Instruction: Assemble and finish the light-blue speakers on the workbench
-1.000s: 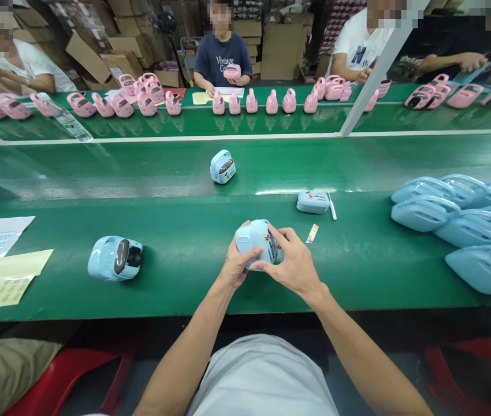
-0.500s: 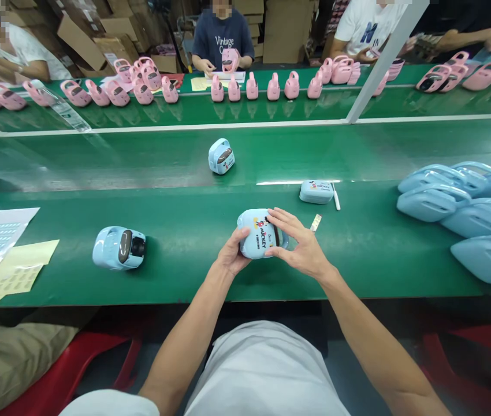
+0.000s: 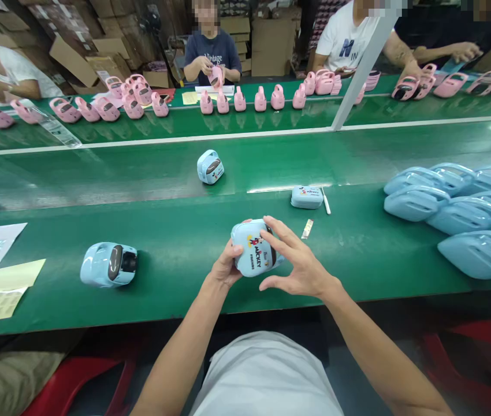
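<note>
A light-blue plastic housing (image 3: 252, 254) with a dark window and a "Mickey Friends" print faces up over the bench's near side. My left hand (image 3: 227, 261) grips its left side, thumb on the front and the other fingers mostly hidden behind. Over its right edge, my right hand (image 3: 300, 260) is open, thumb spread away below; whether its fingertips touch the surface I cannot tell. Beyond the right hand lie a small paper strip (image 3: 307, 229), a stack of printed blue panels (image 3: 307, 197) and a white pen-like tool (image 3: 326, 201).
Another blue housing (image 3: 109, 264) lies to the left, near yellow sticker sheets (image 3: 7, 292). One more blue housing (image 3: 210, 167) stands on the middle strip. Several blue handled shells (image 3: 483, 254) are piled at right. Across the bench, people handle pink housings (image 3: 260, 99) behind a metal post (image 3: 360, 69).
My right thumb has come off the housing and the hand has spread wider. The housing is tipped more towards me, still in my left hand. The whole view has shifted slightly.
</note>
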`<action>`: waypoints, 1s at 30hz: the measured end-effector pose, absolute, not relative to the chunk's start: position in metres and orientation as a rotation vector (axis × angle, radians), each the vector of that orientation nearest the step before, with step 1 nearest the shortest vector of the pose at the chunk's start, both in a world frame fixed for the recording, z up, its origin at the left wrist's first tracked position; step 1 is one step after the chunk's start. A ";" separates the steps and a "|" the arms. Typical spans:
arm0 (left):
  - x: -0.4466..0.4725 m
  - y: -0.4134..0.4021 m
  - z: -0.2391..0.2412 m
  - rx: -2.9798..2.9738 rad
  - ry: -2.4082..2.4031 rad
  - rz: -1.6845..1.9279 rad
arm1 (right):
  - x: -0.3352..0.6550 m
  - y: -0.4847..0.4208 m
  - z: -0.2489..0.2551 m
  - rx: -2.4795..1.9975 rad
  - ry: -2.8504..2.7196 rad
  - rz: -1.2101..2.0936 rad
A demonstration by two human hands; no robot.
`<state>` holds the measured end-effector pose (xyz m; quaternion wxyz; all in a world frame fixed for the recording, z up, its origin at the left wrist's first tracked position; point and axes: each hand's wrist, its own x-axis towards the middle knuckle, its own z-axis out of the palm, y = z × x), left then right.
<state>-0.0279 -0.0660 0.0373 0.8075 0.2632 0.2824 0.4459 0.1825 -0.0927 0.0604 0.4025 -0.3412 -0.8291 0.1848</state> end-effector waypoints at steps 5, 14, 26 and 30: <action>-0.020 -0.073 0.045 0.630 0.712 0.983 | 0.178 -0.088 0.060 -0.765 -2.174 0.389; -0.020 -0.079 0.060 0.628 0.823 0.999 | 0.187 -0.086 0.063 -0.772 -2.169 0.338; -0.019 -0.079 0.070 0.637 0.943 0.960 | 0.187 -0.090 0.052 -0.831 -2.101 0.408; -0.016 -0.078 0.070 0.608 0.910 0.974 | 0.182 -0.093 0.047 -0.871 -2.029 0.496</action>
